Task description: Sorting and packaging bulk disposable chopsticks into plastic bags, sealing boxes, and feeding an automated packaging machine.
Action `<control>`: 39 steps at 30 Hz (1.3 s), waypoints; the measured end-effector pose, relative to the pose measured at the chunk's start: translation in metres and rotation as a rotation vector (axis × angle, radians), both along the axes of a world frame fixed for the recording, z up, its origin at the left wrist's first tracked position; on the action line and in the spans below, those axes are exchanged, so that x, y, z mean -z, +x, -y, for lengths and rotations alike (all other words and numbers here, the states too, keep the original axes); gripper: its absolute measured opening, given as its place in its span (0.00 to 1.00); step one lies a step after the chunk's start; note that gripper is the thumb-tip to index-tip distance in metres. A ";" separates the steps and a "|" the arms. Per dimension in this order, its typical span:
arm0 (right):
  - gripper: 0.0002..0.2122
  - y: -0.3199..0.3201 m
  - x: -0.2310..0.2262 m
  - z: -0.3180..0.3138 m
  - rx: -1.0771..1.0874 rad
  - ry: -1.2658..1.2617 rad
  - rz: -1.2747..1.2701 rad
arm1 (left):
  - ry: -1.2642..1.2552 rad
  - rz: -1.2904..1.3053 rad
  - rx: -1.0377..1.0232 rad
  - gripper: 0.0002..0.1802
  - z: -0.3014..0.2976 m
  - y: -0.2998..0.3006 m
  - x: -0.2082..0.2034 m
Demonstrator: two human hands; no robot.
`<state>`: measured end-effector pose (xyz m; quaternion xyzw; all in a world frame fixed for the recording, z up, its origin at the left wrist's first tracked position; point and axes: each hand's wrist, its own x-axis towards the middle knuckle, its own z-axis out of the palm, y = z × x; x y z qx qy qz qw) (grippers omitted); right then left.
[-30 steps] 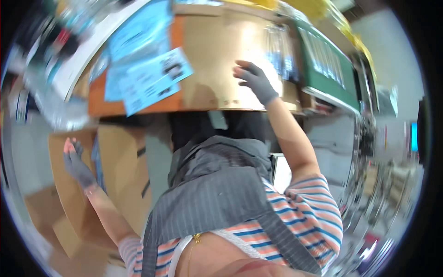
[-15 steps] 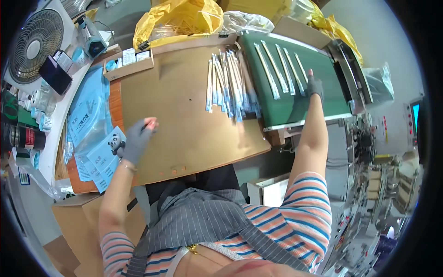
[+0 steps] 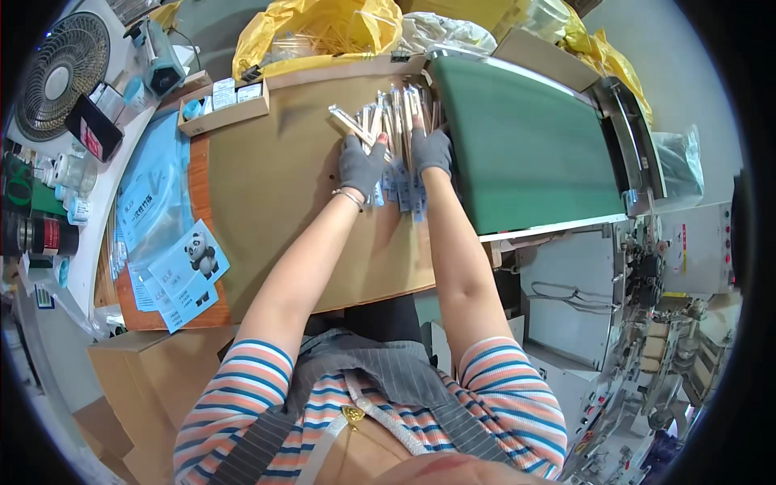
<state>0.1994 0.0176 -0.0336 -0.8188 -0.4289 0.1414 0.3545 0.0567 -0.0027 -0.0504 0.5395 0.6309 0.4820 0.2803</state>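
Observation:
Slim wrapped chopsticks (image 3: 394,113) lie in a loose pile on the brown board, with clear wrappers and blue lower ends. My left hand (image 3: 361,166), in a grey glove with bare fingertips, presses against the pile's left side. A few packets stick out at a slant beyond its fingertips. My right hand (image 3: 431,152), gloved the same way, closes in on the right side of the pile. Both hands have their fingers bent around packets, and the pile lies between them. How many packets each one grips is hidden.
Right of the board lies a green conveyor belt (image 3: 525,145) with a raised metal edge. Blue printed bags (image 3: 190,263) lie at the left. A small cardboard tray (image 3: 226,117) and an open yellow bag (image 3: 323,32) stand at the back. Machinery (image 3: 647,283) stands at the right.
My right hand has moved left from the belt to the pile, and the packets that lay on the belt are gone from it. My left hand has moved right to the pile.

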 end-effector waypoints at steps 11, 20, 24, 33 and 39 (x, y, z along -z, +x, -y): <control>0.17 -0.098 0.001 0.053 -0.400 0.009 -1.438 | -0.471 0.556 0.423 0.28 0.036 -0.096 -0.045; 0.47 -0.131 -0.100 0.140 -0.961 0.310 -1.184 | 0.032 0.631 0.778 0.58 0.123 -0.168 -0.126; 0.51 -0.144 -0.112 0.169 -1.082 0.237 -1.169 | 0.094 0.347 0.760 0.53 0.142 -0.178 -0.103; 0.21 -0.198 -0.135 0.222 -1.099 -0.097 -1.228 | -0.203 0.943 0.816 0.26 0.255 -0.196 -0.106; 0.11 -0.209 -0.098 0.235 -1.045 -0.331 -1.452 | -0.289 0.215 0.452 0.15 0.250 -0.326 -0.022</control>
